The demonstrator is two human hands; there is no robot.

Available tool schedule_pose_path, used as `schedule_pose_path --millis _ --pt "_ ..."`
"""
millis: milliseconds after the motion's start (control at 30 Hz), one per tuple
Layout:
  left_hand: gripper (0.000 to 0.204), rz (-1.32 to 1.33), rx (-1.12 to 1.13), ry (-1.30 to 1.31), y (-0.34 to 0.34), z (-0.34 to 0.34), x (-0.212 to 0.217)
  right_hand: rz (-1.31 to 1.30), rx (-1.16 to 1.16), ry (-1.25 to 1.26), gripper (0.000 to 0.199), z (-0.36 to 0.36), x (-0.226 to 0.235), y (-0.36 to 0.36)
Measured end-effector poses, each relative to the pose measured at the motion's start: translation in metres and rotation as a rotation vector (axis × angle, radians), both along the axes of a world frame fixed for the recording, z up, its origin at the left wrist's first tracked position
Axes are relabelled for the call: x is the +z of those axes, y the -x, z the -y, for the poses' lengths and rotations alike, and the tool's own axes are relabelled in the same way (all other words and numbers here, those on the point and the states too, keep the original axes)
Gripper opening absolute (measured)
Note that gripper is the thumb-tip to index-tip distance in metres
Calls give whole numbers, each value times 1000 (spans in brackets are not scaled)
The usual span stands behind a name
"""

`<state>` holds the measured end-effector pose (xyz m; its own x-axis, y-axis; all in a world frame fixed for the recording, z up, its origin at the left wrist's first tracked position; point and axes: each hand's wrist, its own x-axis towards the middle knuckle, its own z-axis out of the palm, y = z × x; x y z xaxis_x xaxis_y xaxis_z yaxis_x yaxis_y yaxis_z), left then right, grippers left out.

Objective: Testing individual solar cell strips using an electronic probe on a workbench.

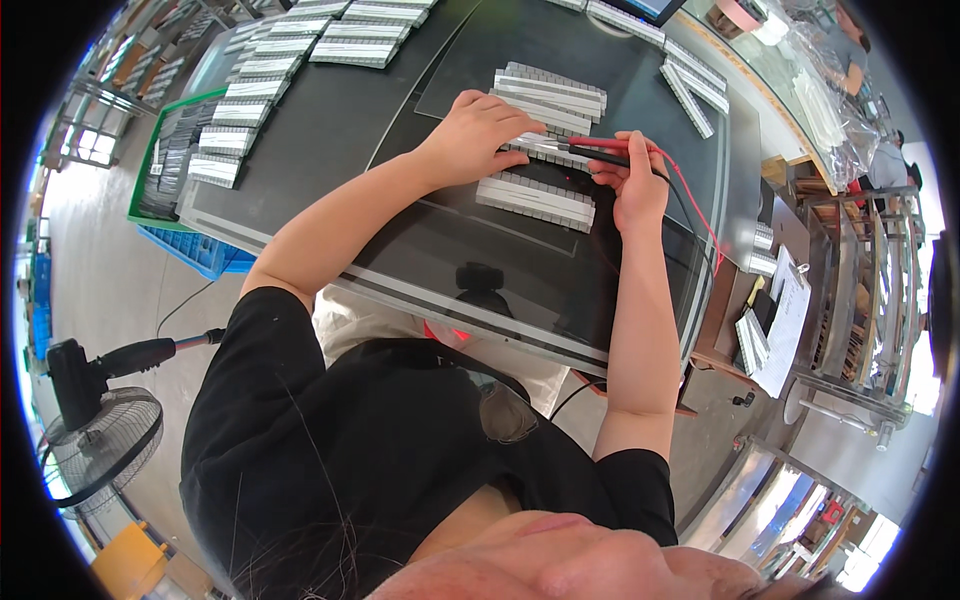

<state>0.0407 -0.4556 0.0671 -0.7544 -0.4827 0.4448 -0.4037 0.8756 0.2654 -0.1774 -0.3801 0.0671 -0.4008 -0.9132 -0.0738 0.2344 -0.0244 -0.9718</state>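
Black and glossy, the surface point(330, 150) fills the upper middle of the frame, with a darker mat point(470, 60) laid on its far half and a pale stripe along the near edge. My left hand point(478, 135) lies curled over a grey ribbed strip point(545, 150) at the centre, fingers pressing it down. My right hand point(635, 180), just right of it, pinches a red probe point(610, 145) and a black probe point(605, 158) together, their tips pointing left onto that same strip; a red lead point(695, 205) trails off toward the right edge. More strips lie above it in a small stack point(552, 92), and one sits below point(535, 200), just under my hands. Rows of the same strips point(255, 90) run down the upper left, beside a green crate point(165, 165) and a blue crate point(195, 252) at the surface's left edge. Lower left, a black fan point(95, 440) stands on the grey floor. At the right, a paper sheet point(785, 330) rests beside metal racks point(870, 290), and another person point(850, 45) sits at the upper right.
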Motion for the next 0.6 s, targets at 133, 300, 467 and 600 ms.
schedule_pose_path --millis 133,300,467,600 --pt "36 2 -5 -80 -2 -3 5 122 -40 42 27 0 -1 5" --pt "37 13 -88 -177 -15 -33 14 163 -72 77 27 -1 1 4" --pt "40 5 -78 -123 -19 -41 8 163 -73 75 27 -1 -1 4" --pt "40 4 8 -99 -4 -19 9 138 -78 82 26 -1 -1 3"
